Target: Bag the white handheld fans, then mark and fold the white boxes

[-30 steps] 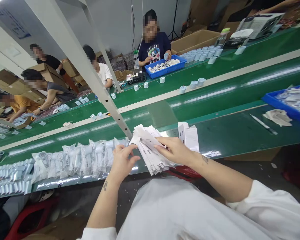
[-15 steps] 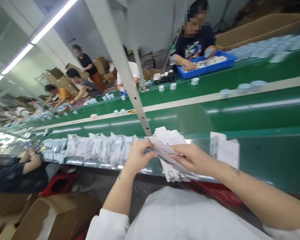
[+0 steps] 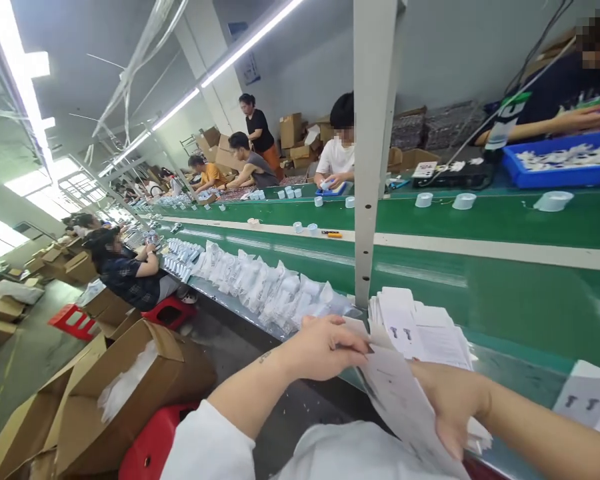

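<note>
A folded white printed sheet [image 3: 393, 393] is held between my two hands above the near table edge. My left hand [image 3: 330, 347] pinches its upper end, fingers closed on the paper. Lower down, my right hand [image 3: 445, 400] grips the sheet's right side, with its thumb low and part of its fingers hidden behind the paper. Just beyond lies a pile of white printed leaflets [image 3: 430, 330]. More leaflets [image 3: 590, 400] rest at the right. To the left, a row of clear bags with pale items [image 3: 265, 287] runs along the table.
An upright metal post [image 3: 373, 147] stands beyond my hands. Behind it run the green belt [image 3: 430, 267], round pale cups and a blue tray [image 3: 565, 170]. Several people sit along the line. Open cardboard boxes [image 3: 130, 387] and red stools [image 3: 153, 443] stand at the lower left.
The view has swung left. The sheet is now tilted more steeply, with my right hand lower along it and my left hand at its top.
</note>
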The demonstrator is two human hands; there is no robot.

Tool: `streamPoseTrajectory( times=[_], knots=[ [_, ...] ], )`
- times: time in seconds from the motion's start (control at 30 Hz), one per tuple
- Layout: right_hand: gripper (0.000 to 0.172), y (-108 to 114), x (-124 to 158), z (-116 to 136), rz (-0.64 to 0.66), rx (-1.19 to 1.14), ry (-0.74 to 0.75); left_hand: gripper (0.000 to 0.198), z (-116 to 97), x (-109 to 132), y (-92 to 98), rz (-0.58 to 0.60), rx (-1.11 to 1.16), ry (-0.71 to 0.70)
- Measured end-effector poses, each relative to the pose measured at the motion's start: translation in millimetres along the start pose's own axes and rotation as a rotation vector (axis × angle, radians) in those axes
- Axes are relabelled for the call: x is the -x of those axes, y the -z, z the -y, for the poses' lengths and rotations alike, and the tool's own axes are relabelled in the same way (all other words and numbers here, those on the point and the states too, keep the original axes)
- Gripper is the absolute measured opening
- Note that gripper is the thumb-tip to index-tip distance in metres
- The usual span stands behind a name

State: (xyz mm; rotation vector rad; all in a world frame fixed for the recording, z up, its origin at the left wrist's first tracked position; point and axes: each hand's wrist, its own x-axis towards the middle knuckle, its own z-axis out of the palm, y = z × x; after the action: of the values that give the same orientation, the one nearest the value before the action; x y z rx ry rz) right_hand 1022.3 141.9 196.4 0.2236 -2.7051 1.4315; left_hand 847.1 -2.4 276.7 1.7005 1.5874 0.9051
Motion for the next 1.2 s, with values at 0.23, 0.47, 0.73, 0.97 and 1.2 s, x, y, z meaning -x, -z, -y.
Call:
streamPoseTrajectory(
  times=[0.23, 0.47, 0.73, 0.97, 1.2],
  knots=[
    [0.101, 30, -19, 16, -0.142, -0.126, -0.137, 0.048, 4, 25, 66.4, -0.009, 0.04, -0.197],
    [0.084, 36, -17, 22, 0.049, -0.096, -0.057, 0.079, 38, -7, -25.4, -0.243, 0.864, -0.102],
    [0.083, 44, -13, 26, 0.107, -0.223, 0.111, 0.081, 24, -4, -42.6, -0.154, 1.087, 0.154],
    [0.079, 44, 17, 67, -0.226, 0.207, -0.05, 0.05, 17, -16, -63.2, -0.51, 1.076, 0.197],
    [0.059, -2, 19, 80, -0.61, 0.805, -0.052, 0.058, 5, -24, -63.4, -0.468, 1.175, 0.156]
  ],
)
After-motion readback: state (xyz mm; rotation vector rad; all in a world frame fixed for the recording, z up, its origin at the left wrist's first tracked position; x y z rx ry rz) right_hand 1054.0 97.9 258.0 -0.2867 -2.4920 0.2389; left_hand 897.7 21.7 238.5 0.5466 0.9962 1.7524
